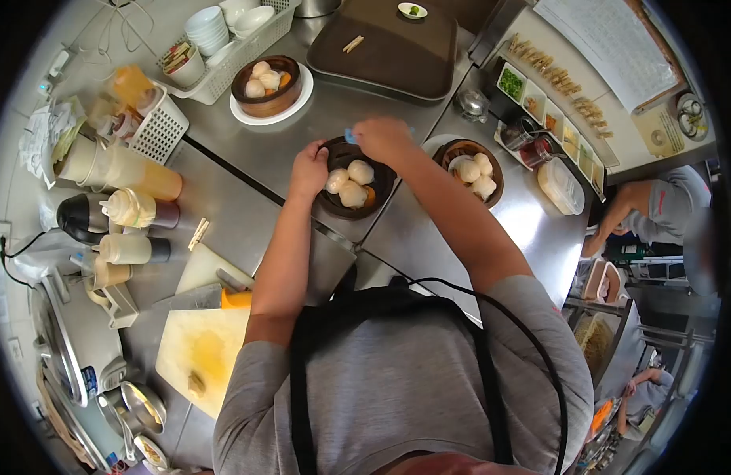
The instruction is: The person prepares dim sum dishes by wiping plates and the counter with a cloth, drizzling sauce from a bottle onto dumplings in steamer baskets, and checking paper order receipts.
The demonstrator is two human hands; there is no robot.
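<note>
Wiping or dabbing at the far side of the middle basket (pixel 384 180) seems to be the step in hand. The basket is over the bench (pixel 239 154), between the two other baskets, with dumplings (pixel 353 194) inside; whether it rests there is unclear. The left hand (pixel 308 170) has its fingers closed on the basket's left rim, while the right hand (pixel 384 141), blurred, appears to have its fingers bunched around a blue cloth (pixel 350 136). I judge the next move calls for a steady left hold, a level basket and a light right touch clear of the dumplings.
</note>
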